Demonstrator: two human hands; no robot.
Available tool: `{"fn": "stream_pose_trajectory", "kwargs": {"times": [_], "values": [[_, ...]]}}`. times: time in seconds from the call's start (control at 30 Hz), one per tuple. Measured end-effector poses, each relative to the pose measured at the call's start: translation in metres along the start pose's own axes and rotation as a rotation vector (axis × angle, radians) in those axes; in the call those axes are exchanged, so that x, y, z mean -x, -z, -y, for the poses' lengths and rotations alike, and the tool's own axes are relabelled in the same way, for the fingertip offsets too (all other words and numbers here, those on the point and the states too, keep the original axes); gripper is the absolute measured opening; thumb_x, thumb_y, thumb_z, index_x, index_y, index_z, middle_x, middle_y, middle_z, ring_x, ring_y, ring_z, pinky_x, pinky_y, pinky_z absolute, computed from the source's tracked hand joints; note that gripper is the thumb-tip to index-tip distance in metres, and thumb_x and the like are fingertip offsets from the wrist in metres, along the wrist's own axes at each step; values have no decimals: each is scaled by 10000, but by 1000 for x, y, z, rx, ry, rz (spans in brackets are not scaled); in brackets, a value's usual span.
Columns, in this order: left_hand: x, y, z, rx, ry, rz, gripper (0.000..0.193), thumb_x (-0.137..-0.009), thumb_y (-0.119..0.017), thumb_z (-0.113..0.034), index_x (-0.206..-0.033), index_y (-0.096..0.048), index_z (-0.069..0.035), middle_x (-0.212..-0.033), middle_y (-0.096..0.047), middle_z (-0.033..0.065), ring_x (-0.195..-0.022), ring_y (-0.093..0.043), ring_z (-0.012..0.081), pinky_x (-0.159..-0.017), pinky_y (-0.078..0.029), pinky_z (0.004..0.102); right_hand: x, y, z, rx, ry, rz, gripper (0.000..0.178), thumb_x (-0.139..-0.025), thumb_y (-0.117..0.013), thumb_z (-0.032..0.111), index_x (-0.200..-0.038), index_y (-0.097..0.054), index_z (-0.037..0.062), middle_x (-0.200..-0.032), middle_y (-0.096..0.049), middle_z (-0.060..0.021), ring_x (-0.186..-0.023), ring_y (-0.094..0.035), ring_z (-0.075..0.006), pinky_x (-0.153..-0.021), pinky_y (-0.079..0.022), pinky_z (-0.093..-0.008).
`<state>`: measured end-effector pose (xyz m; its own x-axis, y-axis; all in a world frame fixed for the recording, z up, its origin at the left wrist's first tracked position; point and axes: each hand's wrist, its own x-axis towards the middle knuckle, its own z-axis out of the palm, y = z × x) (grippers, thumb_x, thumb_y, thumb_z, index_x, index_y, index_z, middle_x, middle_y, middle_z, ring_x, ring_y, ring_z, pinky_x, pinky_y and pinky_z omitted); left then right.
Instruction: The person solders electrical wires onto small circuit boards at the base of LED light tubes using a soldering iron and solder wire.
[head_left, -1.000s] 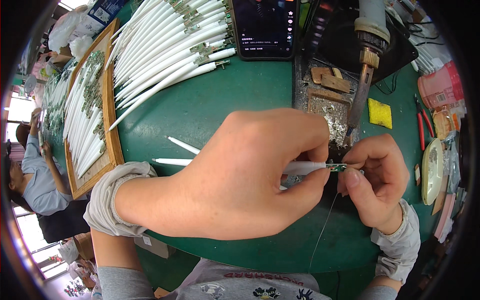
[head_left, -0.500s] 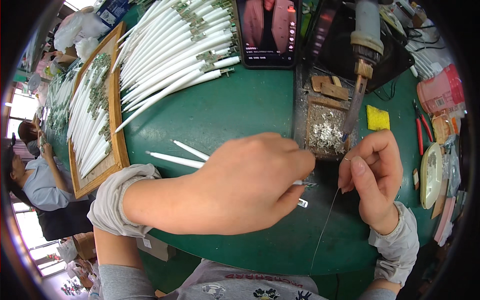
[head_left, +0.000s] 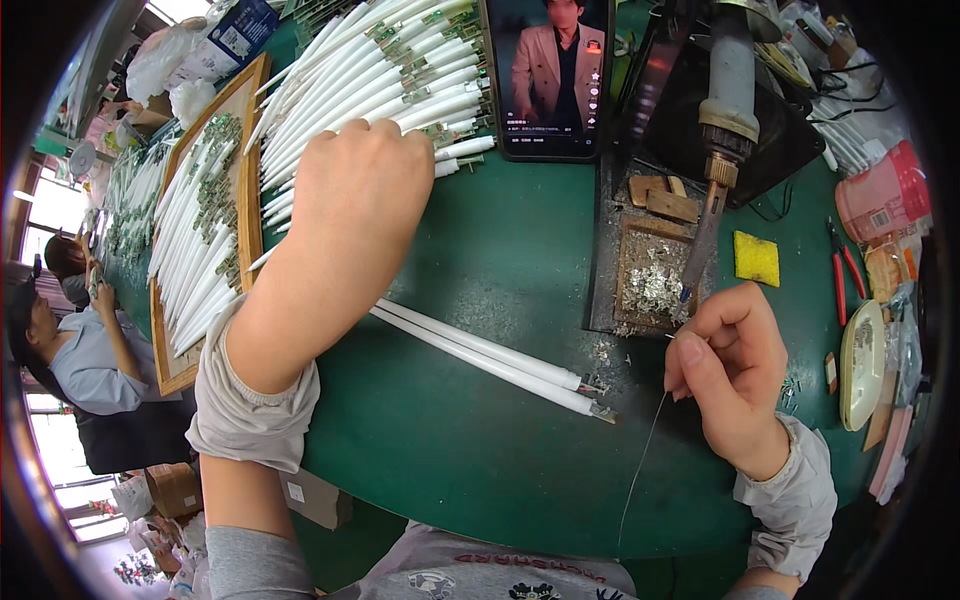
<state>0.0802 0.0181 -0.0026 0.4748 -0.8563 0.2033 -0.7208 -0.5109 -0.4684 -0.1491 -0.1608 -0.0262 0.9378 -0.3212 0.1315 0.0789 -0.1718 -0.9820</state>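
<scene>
The left hand (head_left: 365, 190) is over the pile of white sticks (head_left: 335, 80); its fingertips are hidden, so I cannot tell whether it grasps one. The right hand (head_left: 735, 370) pinches a thin wire (head_left: 643, 470) with thumb and forefinger, just beside the iron's (head_left: 722, 110) tip. Two loose sticks (head_left: 490, 362) lie side by side on the table (head_left: 450, 470), between the hands.

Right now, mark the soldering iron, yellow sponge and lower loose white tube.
Soldering iron (head_left: 721, 170), head view: on its brass-coloured collar.
Yellow sponge (head_left: 757, 258), head view: middle of its top face.
Lower loose white tube (head_left: 515, 373), head view: along its shaft.
</scene>
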Motion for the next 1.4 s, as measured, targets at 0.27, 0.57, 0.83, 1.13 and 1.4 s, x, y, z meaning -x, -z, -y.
{"fn": "stream_pose_trajectory", "kwargs": {"times": [0.27,0.57,0.83,1.13,1.4], "values": [[5,34,-21,704,-205,-49,116,-780,-608,-9,-887,-562,-1,-788,-554,144,-764,-575,334,-676,-462,392,-1,2,-4,-1,35,64,166,-830,-612,-12,-940,-488,-24,-704,-572,-31,-583,-517,-29,-510,-384,-167],[12,51,-40,1432,-427,382,220,-795,-643,-14,-1012,-612,0,-887,-599,114,-790,-591,261,-673,-479,333,1,-6,5,-108,-63,72,186,-822,-629,-13,-982,-536,-35,-770,-601,-38,-642,-549,-29,-531,-426,-154],[10,58,-54,1734,-134,658,101,-859,-637,-52,-929,-600,10,-857,-580,31,-765,-529,65,-647,-446,221,1,-1,3,-85,-14,80,171,-801,-641,-36,-948,-552,-37,-795,-593,-43,-647,-543,-27,-521,-428,-152],[14,54,-56,1782,-115,648,91,-860,-631,-39,-918,-592,19,-826,-563,20,-758,-526,61,-640,-436,210,-1,-2,1,-113,-24,69,177,-787,-653,-42,-936,-556,-35,-790,-586,-34,-647,-535,-25,-519,-426,-153],[12,56,-60,1827,-64,709,78,-860,-634,-42,-890,-588,14,-819,-561,13,-751,-520,47,-623,-426,198,0,1,4,-127,-73,86,165,-789,-658,-35,-915,-552,-28,-793,-594,-31,-659,-540,-22,-534,-430,-154]]}}
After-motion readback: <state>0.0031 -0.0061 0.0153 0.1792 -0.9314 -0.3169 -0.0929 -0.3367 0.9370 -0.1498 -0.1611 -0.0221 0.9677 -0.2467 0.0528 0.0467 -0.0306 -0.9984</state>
